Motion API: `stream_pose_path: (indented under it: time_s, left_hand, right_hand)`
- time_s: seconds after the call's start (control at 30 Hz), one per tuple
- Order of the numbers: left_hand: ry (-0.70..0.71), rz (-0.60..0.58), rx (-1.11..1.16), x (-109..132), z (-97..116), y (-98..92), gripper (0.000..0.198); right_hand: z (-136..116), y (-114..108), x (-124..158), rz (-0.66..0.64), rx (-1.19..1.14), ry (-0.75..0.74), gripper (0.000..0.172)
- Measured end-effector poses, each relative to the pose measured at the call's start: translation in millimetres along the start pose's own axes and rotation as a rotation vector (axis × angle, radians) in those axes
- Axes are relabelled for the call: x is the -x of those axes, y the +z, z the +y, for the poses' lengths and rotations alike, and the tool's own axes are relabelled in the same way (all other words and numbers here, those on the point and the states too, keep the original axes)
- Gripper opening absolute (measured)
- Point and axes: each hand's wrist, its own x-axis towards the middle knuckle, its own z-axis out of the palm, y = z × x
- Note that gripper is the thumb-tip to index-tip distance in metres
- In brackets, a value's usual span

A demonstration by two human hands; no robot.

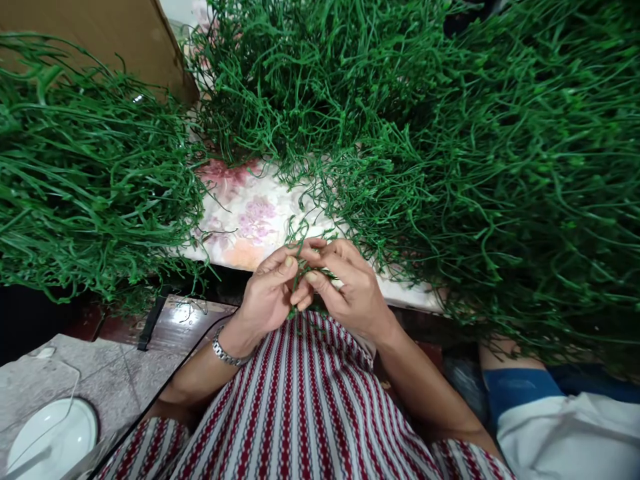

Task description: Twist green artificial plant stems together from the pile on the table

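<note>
Close in front of the striped shirt, my left hand [270,283] pinches thin green plastic stems [300,235] between thumb and fingers. My right hand [353,283] meets it, its thumb and fingertips closed on the same stems. Curly stem ends stick out above the fingers, and a few bits hang below them. The exact joint between the pieces is hidden by my fingers. Just beyond my hands, the near edge of a large heap of similar green stems [380,193] spreads over a flowered cloth [255,220].
Another green stem pile [95,180] lies at the left, with a cardboard box [100,40] behind it. A round white object [55,437] stands on the floor at lower left. Another person's leg in blue and white clothing [525,393] is close on my right.
</note>
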Motion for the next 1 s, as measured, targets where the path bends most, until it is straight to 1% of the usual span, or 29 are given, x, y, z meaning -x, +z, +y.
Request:
stream_pose_path:
  time_s: [0.07,0.17,0.23,0.37,0.43,0.47,0.53,0.6,0.63,0.7,0.77,0.8,0.87,0.93,0.97,1.0]
  left_hand:
    - [-0.015,0.004,0.016,0.2,1.6,-2.0,0.015]
    - [-0.011,0.014,0.003,1.0,2.9,-3.5,0.014]
    - [-0.020,0.011,-0.026,1.9,2.5,-4.1,0.016]
    - [-0.053,0.025,-0.135,5.2,0.7,-6.9,0.023]
    - [-0.072,0.022,-0.264,7.5,1.0,-9.3,0.023]
    - [-0.061,0.025,-0.367,8.6,1.5,-10.4,0.020]
    - [0.001,0.033,-0.642,10.8,3.3,-11.9,0.013]
    - [0.090,0.011,-0.918,12.4,5.2,-12.4,0.020]
    - [0.129,-0.016,-1.028,13.0,6.0,-12.5,0.024]
    - [0.178,-0.083,-1.171,13.9,7.6,-13.2,0.026]
    - [0.199,-0.160,-1.239,14.8,9.9,-14.6,0.025]
    - [0.197,-0.221,-1.244,15.5,11.5,-15.4,0.025]
    - [0.179,-0.400,-1.186,17.6,15.4,-16.7,0.028]
    - [0.147,-0.592,-1.051,20.4,18.9,-16.6,0.030]
    - [0.125,-0.662,-0.980,21.8,20.0,-16.0,0.030]
    - [0.102,-0.701,-0.921,23.1,20.5,-15.2,0.031]
  right_hand:
    - [0.4,-0.6,1.6,0.017,0.000,-0.004,0.011]
    - [0.9,-1.3,3.4,-0.031,-0.019,-0.023,0.008]
    - [1.3,-1.4,4.5,-0.057,-0.019,-0.026,0.008]
    - [1.9,-0.7,7.8,-0.039,0.022,-0.031,0.007]
    - [1.8,-0.3,10.4,-0.036,0.055,-0.047,0.007]
    - [1.6,-0.2,11.8,-0.037,0.079,-0.055,0.007]
    - [0.6,-0.6,14.4,-0.063,0.161,-0.063,0.008]
    - [-1.5,-2.1,16.1,-0.126,0.286,-0.050,0.012]
    - [-2.9,-3.4,16.6,-0.172,0.351,-0.033,0.014]
    - [-5.8,-6.7,17.0,-0.282,0.434,-0.007,0.019]
    - [-7.8,-10.3,17.6,-0.382,0.413,-0.005,0.022]
    - [-8.3,-11.8,18.2,-0.423,0.355,-0.018,0.025]
    - [-8.0,-13.3,20.3,-0.502,0.135,-0.062,0.032]
    - [-6.6,-12.4,22.9,-0.569,-0.170,-0.110,0.038]
    - [-5.7,-11.0,24.3,-0.590,-0.323,-0.129,0.040]
    - [-4.7,-9.1,25.6,-0.596,-0.459,-0.141,0.041]
